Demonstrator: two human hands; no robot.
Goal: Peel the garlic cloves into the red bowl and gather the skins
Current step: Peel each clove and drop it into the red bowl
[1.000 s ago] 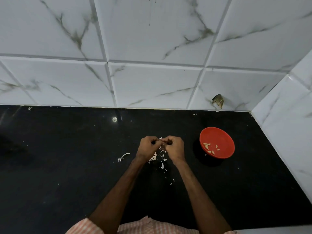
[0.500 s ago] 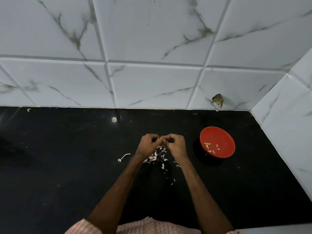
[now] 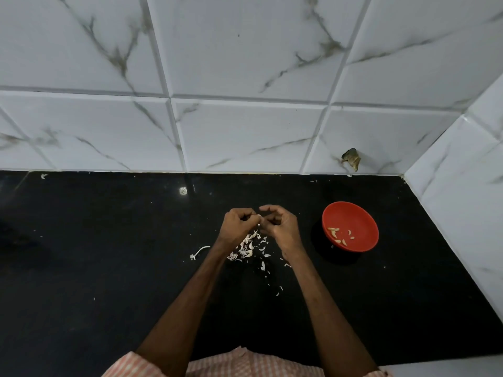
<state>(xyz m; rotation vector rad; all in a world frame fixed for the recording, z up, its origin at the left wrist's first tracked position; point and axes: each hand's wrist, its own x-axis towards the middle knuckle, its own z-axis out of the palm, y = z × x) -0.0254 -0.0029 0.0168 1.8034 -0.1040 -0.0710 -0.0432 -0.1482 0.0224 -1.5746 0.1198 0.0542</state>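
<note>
Both hands meet above the middle of the black counter [image 3: 109, 268]. My left hand [image 3: 238, 227] and my right hand [image 3: 280, 227] have curled fingers and pinch a small garlic clove [image 3: 258, 216] between their fingertips; only a pale sliver of it shows. Below the hands lies a loose pile of white garlic skins [image 3: 246, 248], with stray flakes trailing toward me. The red bowl [image 3: 362, 221] stands to the right of my right hand and holds several peeled cloves [image 3: 339, 236].
A thin white garlic stem [image 3: 200, 252] lies left of the skin pile. White marble tiles rise behind the counter and along its right side. A chipped hole [image 3: 351, 159] marks the back wall above the bowl.
The hands have stayed together over the pile and worked the clove. The scatter of skins below them shows larger than a second ago.
</note>
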